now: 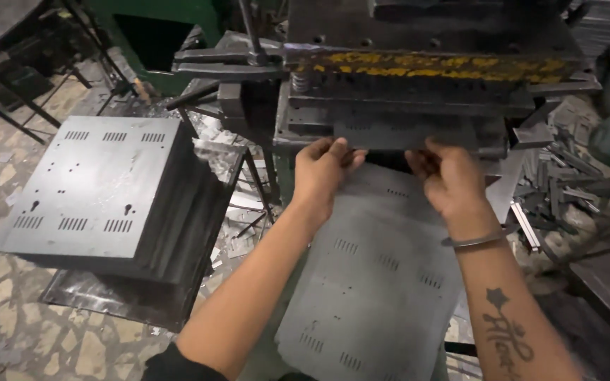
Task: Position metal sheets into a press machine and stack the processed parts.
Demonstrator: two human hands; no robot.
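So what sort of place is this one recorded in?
Most likely a sheet-metal stamping workshop. Both hands, left hand and right hand, hold a punched metal sheet at a heavy press; a stack of slotted sheets and metal scrap lie nearby.

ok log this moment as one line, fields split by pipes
left hand: grips far edge of metal sheet | right hand: same edge | sheet edge at press | stack of punched sheets to the left

Dim, soft light (corners murky)
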